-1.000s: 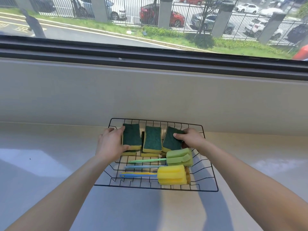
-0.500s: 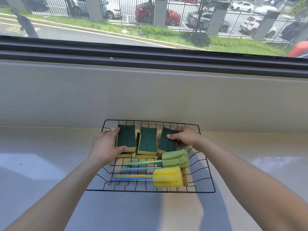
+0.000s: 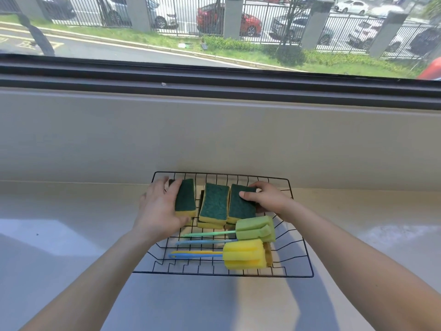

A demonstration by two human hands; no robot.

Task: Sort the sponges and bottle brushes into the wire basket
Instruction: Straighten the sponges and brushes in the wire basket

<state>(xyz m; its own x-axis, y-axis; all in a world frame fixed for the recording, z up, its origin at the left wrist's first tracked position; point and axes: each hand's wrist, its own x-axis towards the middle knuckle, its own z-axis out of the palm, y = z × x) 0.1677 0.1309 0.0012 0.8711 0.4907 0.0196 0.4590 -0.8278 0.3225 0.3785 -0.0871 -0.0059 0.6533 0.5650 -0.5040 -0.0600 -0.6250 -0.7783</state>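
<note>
**Both hands on sponges in the wire basket**

The window [image 3: 214,32] takes the top of the view, with a street, a fence and parked cars outside. Below it is a pale tabletop [image 3: 71,235]. The wire basket [image 3: 301,235] sits on the tabletop, close against the back wall.

Both forearms reach in. The left hand [image 3: 160,209] is at the basket's far-left corner and the right hand [image 3: 267,199] at its far right.

Three green-topped sponges lie in a row across the far half: left sponge [image 3: 185,199], middle sponge [image 3: 214,203], right sponge [image 3: 239,207]. More yellow sponge shows under the middle one.

In the near half lie a green bottle brush [image 3: 256,229] and a yellow bottle brush [image 3: 244,254]. Their foam heads are to the right and their thin handles point left.

The left hand spans the left sponge end to end, with the thumb at the near end and the fingers [image 3: 164,187] curled over the far end. The right thumb lies on the right sponge's green face and the fingers [image 3: 261,187] hook over its far edge in a narrow pinch.
</note>
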